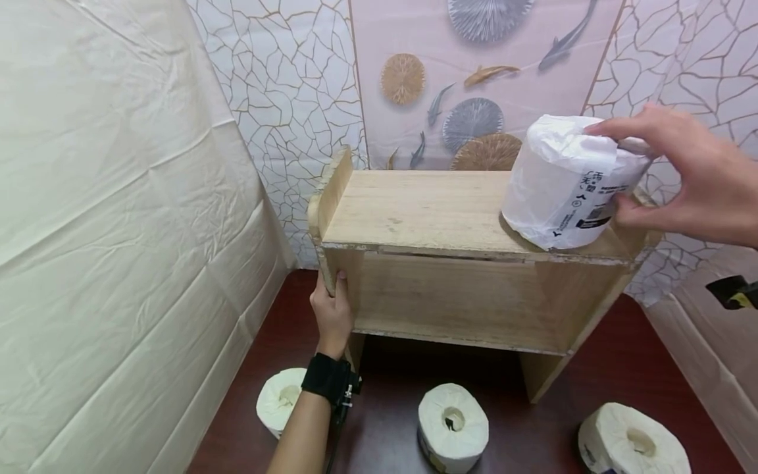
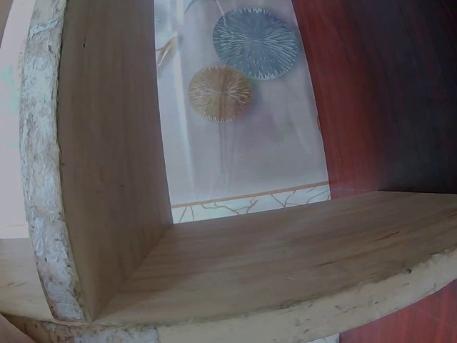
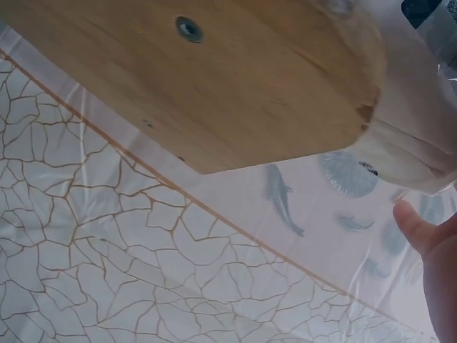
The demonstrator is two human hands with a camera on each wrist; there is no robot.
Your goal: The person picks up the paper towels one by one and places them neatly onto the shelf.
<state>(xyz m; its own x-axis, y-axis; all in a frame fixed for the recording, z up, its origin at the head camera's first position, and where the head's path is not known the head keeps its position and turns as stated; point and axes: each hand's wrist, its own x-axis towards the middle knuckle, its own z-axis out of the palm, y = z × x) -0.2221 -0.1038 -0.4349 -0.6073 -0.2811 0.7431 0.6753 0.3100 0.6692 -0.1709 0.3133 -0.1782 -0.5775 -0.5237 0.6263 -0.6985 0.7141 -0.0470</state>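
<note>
A wooden two-tier shelf [image 1: 414, 207] stands in front of the patterned wall, its end panel [image 3: 264, 93] close in the right wrist view. My left hand [image 1: 333, 321] grips the shelf's left side panel below the top board, thumb on the inner face. In the left wrist view the shelf's boards [image 2: 285, 264] fill much of the picture. With thumb and fingers, my right hand [image 1: 695, 174] pinches a toilet paper roll [image 1: 556, 187] in white printed wrapping. The roll is at the right end of the top board, slightly tilted; whether its base fully touches the board I cannot tell.
Three more wrapped rolls stand on the dark red tabletop [image 1: 379, 441]: a left roll [image 1: 277, 401] partly behind my forearm, a middle roll [image 1: 453, 428] before the shelf, and a right roll [image 1: 630, 441]. Cream cloth [image 1: 118, 230] hangs along the left side.
</note>
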